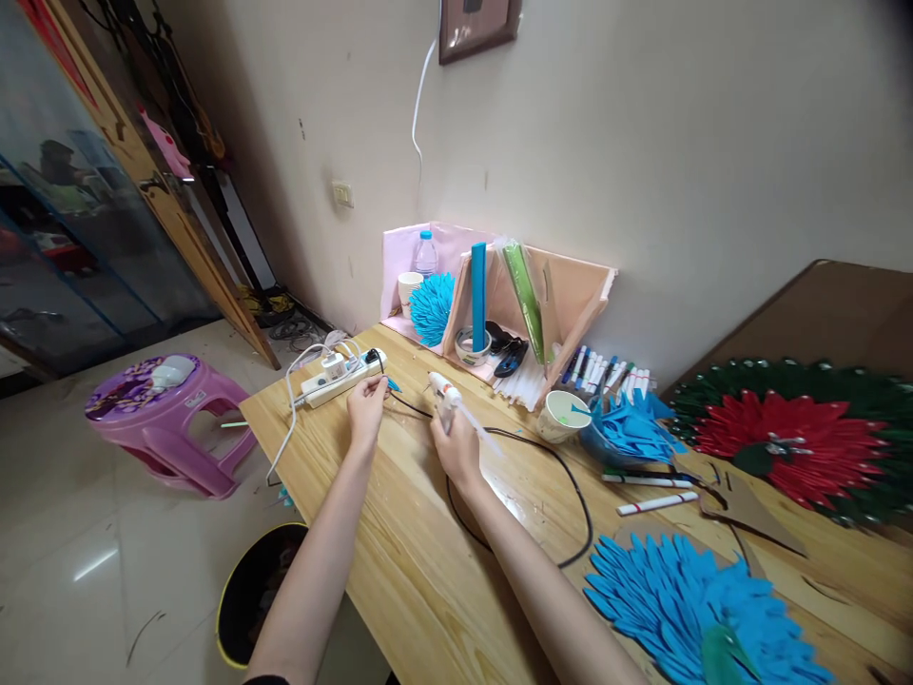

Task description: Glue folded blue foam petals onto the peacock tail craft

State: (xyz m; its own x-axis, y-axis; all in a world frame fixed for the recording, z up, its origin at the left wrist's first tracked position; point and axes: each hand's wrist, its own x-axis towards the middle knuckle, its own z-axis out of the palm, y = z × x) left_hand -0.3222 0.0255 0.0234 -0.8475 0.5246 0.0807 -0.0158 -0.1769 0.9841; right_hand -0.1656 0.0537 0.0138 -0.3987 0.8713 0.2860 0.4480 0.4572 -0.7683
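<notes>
My right hand (458,445) is wrapped round a white hot glue gun (446,398) above the middle of the wooden table (414,590). A clear glue stick juts from its rear, and its nozzle points up and left. Close to a white power strip (335,383), my left hand (366,407) pinches a small blue piece (394,384), its tip showing past the fingertips. The two hands are apart. A black cord (571,466) loops over the table round my right forearm. At the lower right lies a layered blue feather-like craft (685,590) with a green part.
Behind stand a pink cardboard shelf (585,309), a paper cup (563,417) and a bowl of blue pieces (613,442). Markers (657,503) lie to the right, near a red and green craft (785,442). A pink stool (178,419) and black bin (249,599) stand left.
</notes>
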